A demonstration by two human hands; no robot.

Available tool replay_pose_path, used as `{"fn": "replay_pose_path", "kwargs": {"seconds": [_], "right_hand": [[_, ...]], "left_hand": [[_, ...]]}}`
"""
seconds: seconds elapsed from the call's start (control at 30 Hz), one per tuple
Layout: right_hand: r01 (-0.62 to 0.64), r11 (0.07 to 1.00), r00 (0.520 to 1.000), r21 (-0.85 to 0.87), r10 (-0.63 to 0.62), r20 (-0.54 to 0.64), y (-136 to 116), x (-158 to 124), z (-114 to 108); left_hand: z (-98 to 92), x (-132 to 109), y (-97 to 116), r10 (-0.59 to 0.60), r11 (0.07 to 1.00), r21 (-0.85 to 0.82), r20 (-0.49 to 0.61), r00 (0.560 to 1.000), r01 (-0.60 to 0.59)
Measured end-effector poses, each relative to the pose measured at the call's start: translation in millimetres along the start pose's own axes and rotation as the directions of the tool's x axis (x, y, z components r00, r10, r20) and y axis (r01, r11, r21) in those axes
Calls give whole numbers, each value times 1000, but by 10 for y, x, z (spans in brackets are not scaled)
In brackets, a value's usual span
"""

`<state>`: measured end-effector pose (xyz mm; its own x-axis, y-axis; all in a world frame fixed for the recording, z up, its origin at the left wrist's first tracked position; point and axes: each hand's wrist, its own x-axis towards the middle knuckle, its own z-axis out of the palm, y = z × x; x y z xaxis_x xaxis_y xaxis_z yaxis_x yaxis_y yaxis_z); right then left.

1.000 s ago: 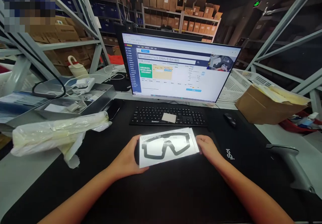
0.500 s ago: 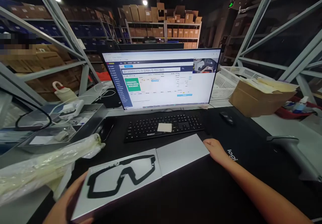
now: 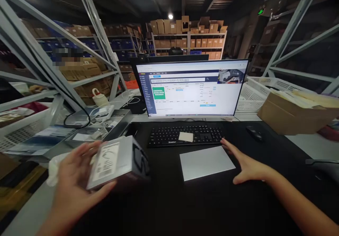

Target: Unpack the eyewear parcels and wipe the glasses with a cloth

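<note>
My left hand (image 3: 75, 176) grips a silver box (image 3: 127, 154) by its sides, raised and tilted at the left of the black desk mat. A white label with dark print (image 3: 106, 160) shows on one face; part of a dark goggle-like picture shows on the far side. To the right, a plain silver-white box (image 3: 208, 163) lies flat on the mat. Beside its right end is my right hand (image 3: 247, 165), open, with thumb and fingers spread; I cannot tell whether it touches the box.
A keyboard (image 3: 185, 136) with a small pale block (image 3: 185, 137) on it lies before the lit monitor (image 3: 193, 94). At the right are a mouse (image 3: 254, 133), a cardboard box (image 3: 296, 116) and a grey scanner (image 3: 323, 167). Grey trays (image 3: 116, 123) with cables stand left.
The box with the goggle picture has been lifted away from the plain box and turned in my left hand, showing its label. My right hand has opened from its hold on the plain box.
</note>
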<state>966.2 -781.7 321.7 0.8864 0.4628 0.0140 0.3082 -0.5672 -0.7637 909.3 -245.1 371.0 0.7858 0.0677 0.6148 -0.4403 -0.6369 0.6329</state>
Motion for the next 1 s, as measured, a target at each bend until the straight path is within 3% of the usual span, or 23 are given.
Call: {"fn": "replay_pose_path", "kwargs": {"seconds": [0.1, 0.17, 0.3, 0.4, 0.57, 0.63, 0.77, 0.83, 0.9, 1.0], "right_hand": [[-31, 995, 995, -98, 22, -95, -44, 109, 318], [-65, 991, 980, -118, 41, -196, -28, 144, 486], [-109, 984, 939, -142, 55, -339, 60, 164, 644], [-91, 981, 939, -173, 26, -344, 125, 166, 640], [-109, 993, 954, -49, 91, -287, 225, 196, 453], [-112, 993, 954, 33, 117, -277, 200, 201, 369], [-99, 990, 932, 96, 127, -341, -54, 117, 321], [-72, 997, 911, -40, 49, -410, -227, 27, 357], [23, 962, 884, -272, -147, -445, -354, -93, 423], [304, 771, 748, -559, -557, -362, -335, -333, 574]], "left_hand": [[356, 136, 155, 6, 983, -181, 8, 1000, -5], [498, 144, 190, -31, 990, -141, 2, 1000, 31], [652, 50, 200, -31, 992, 115, -136, 990, 47], [715, 24, 173, -48, 997, 54, -149, 988, 56], [586, 225, 32, -148, 908, -384, 75, 986, 166], [456, 335, -51, -129, 879, -441, 149, 980, 183], [198, 490, -234, -76, 875, -460, 175, 982, 150], [89, 519, -297, -69, 900, -409, 201, 977, 147], [-7, 515, -320, -52, 930, -343, 242, 969, 136], [-115, 455, -266, -6, 974, -213, 305, 952, 74]]}}
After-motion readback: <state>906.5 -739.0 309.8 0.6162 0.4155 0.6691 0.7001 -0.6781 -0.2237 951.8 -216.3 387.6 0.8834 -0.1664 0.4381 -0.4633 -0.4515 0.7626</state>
